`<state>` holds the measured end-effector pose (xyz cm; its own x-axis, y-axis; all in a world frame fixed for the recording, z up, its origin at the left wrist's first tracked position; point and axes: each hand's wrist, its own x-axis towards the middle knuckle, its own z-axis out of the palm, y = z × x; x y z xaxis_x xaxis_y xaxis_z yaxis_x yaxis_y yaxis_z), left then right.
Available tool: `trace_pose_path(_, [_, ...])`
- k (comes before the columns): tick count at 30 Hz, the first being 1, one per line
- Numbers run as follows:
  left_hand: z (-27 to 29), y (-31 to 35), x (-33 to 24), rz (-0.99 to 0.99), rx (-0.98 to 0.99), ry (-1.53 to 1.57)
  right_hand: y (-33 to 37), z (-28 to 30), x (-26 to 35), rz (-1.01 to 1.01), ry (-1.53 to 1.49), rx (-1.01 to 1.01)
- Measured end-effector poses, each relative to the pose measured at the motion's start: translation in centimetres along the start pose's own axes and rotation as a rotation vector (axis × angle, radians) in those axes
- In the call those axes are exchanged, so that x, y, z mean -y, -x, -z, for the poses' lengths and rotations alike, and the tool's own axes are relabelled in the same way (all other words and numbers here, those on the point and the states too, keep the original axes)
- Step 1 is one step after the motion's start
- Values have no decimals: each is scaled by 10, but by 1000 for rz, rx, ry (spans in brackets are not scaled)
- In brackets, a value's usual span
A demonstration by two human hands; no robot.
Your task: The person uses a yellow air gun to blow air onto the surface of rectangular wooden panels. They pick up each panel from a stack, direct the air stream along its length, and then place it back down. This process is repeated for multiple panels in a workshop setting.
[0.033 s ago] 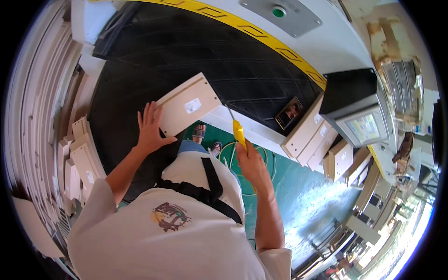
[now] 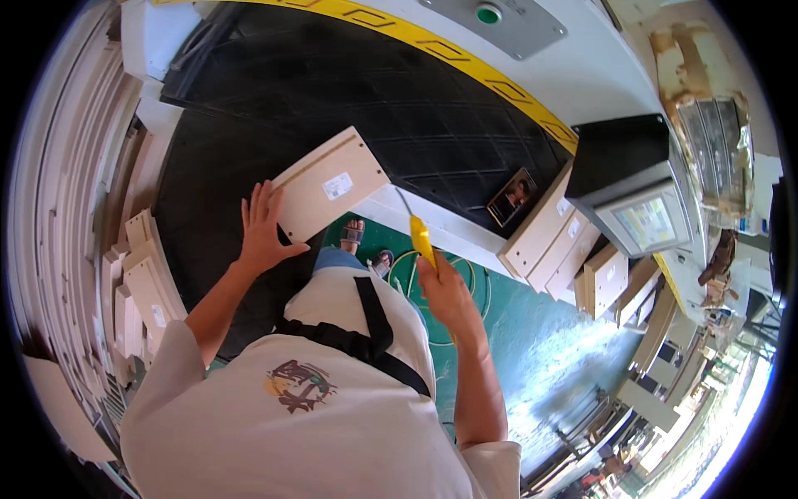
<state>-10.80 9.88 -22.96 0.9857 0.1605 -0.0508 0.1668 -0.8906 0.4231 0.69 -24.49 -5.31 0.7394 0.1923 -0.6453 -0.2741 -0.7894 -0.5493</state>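
A pale beige furniture panel [image 2: 312, 204] lies at a slant on the black table surface [image 2: 249, 108]. It has a groove along its far edge, a white label and small dark holes at its right end. My left hand [image 2: 263, 233] rests at the panel's left end, fingers spread and thumb by the near corner. In my right hand [image 2: 450, 291] is a yellow air blow gun [image 2: 421, 237], gripped by its body. Its thin metal nozzle points up and left, close to the panel's right corner but apart from it.
Several beige panels [image 2: 536, 237] stand in a row at the right, beside a black-framed screen [image 2: 644, 220]. More boards [image 2: 154, 274] are stacked at left. A hose [image 2: 482, 295] loops on the green floor. Yellow edging [image 2: 432, 46] runs along the far side; a small picture-like item [image 2: 513, 197] lies right.
The whole view has shifted very slightly. The panel, my left hand and the blow gun keep nearly the same places relative to each other.
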Motion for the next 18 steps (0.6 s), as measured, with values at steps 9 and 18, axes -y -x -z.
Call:
trace_pose_path(9, [-10, 6, 13, -87, -97, 41, -11, -31, 16, 420, -28, 388])
trace_pose_path(18, [-15, 12, 10, -12, -150, 156, -33, -23, 53, 402, 281, 694])
